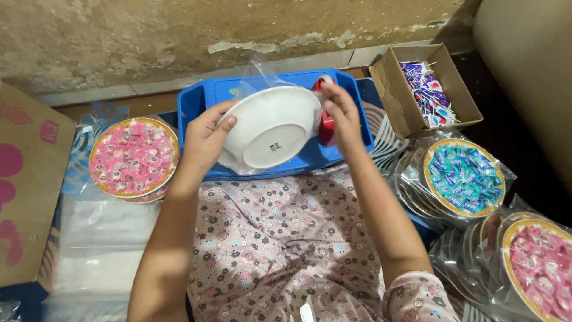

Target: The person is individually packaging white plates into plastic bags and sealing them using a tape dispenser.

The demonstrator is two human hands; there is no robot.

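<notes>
White plate (269, 126) upside down, in clear bag — both hands on it.

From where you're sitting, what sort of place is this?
Probably a home floor used for packing party plates: a rough plaster wall, bagged sweet-filled plates, and a cardboard box of small wrapped items.

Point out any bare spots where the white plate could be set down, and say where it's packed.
The blue tray shows bare room at its left end, beside the left hand. Flat clear bags lie below the pink-sweet plate. The right side is crowded: the cardboard box and bagged plates. The white plate is held above the tray.
</notes>
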